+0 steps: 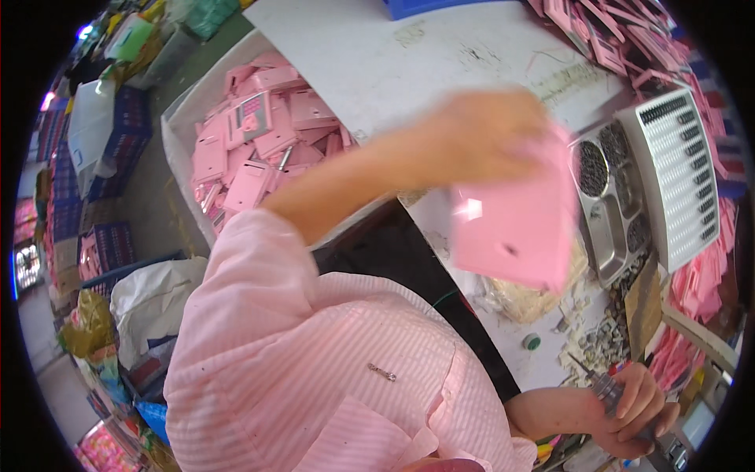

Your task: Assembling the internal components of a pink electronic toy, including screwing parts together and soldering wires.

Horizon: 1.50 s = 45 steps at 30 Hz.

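My left hand (495, 130), smeared by motion, grips the upper edge of a flat pink plastic case (515, 228). It holds the case raised over the white table, and the case has a small dark slot near its lower edge. At the lower right, my right hand (637, 409) wraps round a dark grey power screwdriver (608, 391). The tool's thin bit points up and left, toward small loose parts (602, 338) on the table. Beyond my left forearm, a white-lined bin (179, 130) is heaped with similar pink cases (250, 185), one showing a keypad.
A metal tray (605, 228) holds dark screws in compartments. Beside it stands a white rack (676, 181) with rows of black pieces. More pink plastic parts (578, 31) pile along the far right edge. A small green lid (532, 341) lies near the loose parts.
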{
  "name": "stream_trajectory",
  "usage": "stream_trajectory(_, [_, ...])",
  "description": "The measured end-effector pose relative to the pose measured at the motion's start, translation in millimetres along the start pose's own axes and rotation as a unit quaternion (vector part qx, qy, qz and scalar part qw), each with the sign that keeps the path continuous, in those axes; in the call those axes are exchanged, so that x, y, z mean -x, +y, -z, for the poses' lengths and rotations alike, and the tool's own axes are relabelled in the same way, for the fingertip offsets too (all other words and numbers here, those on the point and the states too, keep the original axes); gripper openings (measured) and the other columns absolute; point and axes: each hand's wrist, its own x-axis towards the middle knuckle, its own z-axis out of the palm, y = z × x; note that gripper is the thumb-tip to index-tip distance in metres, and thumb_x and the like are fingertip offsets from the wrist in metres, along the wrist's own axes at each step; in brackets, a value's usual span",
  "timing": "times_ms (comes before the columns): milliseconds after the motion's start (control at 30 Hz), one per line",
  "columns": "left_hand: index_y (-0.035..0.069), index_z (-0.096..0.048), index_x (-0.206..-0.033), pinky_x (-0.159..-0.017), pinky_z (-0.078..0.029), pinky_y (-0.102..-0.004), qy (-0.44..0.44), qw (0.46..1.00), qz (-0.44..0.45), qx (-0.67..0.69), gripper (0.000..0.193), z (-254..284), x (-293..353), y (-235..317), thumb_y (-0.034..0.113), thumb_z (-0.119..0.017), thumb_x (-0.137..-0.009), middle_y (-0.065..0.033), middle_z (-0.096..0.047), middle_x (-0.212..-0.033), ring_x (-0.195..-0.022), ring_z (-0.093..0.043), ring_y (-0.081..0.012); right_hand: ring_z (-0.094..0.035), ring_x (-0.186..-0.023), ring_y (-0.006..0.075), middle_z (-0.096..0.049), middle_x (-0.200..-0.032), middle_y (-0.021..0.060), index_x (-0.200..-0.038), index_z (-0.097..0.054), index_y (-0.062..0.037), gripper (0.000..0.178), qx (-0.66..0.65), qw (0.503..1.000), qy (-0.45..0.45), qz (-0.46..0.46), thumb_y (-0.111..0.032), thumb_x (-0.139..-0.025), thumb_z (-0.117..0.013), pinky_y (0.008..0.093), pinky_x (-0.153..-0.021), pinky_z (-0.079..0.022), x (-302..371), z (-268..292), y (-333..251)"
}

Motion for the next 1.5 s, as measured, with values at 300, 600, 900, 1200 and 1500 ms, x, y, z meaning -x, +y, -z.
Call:
stream_trajectory(300, [-0.004,-0.067,-0.11,-0.087,-0.051,-0.0439,0.157,0.663,0.622,-0.385,0.064,291.0,305.4,-141.1,0.056,-0.063,-0.09,-0.0271,-0.07,-0.105,-0.103,-0.068,-0.0403,-0.047,-0.047,0.0086,-0.051,-0.056,-0.0032,-0.104,-0.046,-0.0114,0.029,0.072,0.996,0.044,-0.012,-0.021,-0.093,-0.071,0.0254,-0.054,-0.047,9.2,29.4,22.7])
stream_trajectory(600, [0.002,-0.069,-0.093,-0.072,-0.052,-0.0362,0.075,0.969,0.141,-0.188,0.026,61.4,6.3,-85.2,0.027,-0.073,-0.088,-0.0142,-0.07,-0.085,-0.075,-0.067,-0.0265,-0.049,-0.053,0.012,-0.05,-0.064,-0.0003,-0.123,-0.045,-0.006,0.053,0.257,0.959,0.104,-0.055,-0.031,-0.089,-0.077,0.0318,-0.061,-0.046,11.4,35.1,31.1])
stream_trajectory(900, [-0.001,-0.069,-0.09,-0.04,-0.044,-0.0297,0.149,0.849,0.452,0.23,0.035,-76.2,-279.6,-282.3,0.033,-0.076,-0.086,-0.0099,-0.065,-0.066,-0.045,-0.056,-0.0146,-0.053,-0.12,0.0282,-0.053,-0.129,0.0197,-0.157,-0.017,-0.0009,0.098,0.596,0.77,0.221,0.053,-0.028,-0.083,-0.078,0.0448,-0.103,-0.043,14.9,39.5,39.4])
stream_trajectory(1200, [-0.008,-0.064,-0.105,-0.062,-0.06,-0.025,0.151,0.914,0.284,0.247,0.028,-17.6,-184.8,-182.8,0.018,-0.069,-0.094,-0.0122,-0.067,-0.092,-0.074,-0.069,-0.0183,-0.065,-0.091,0.0234,-0.065,-0.1,0.0154,-0.12,-0.058,0.0065,0.033,0.39,0.896,0.169,-0.129,-0.01,-0.093,-0.064,0.037,-0.087,-0.052,40.2,50.2,57.1])
stream_trajectory(1500, [0.002,-0.053,-0.119,-0.091,-0.055,-0.0336,0.011,0.928,0.02,0.373,0.024,-36.2,-17.1,-18.4,0.0,-0.062,-0.096,-0.0166,-0.063,-0.119,-0.105,-0.066,-0.0204,-0.067,-0.105,0.0323,-0.063,-0.124,0.023,-0.137,-0.052,0.0013,0.09,-0.333,0.852,0.137,-0.38,-0.075,-0.092,-0.041,0.0462,-0.085,-0.057,11.8,54.6,142.9])
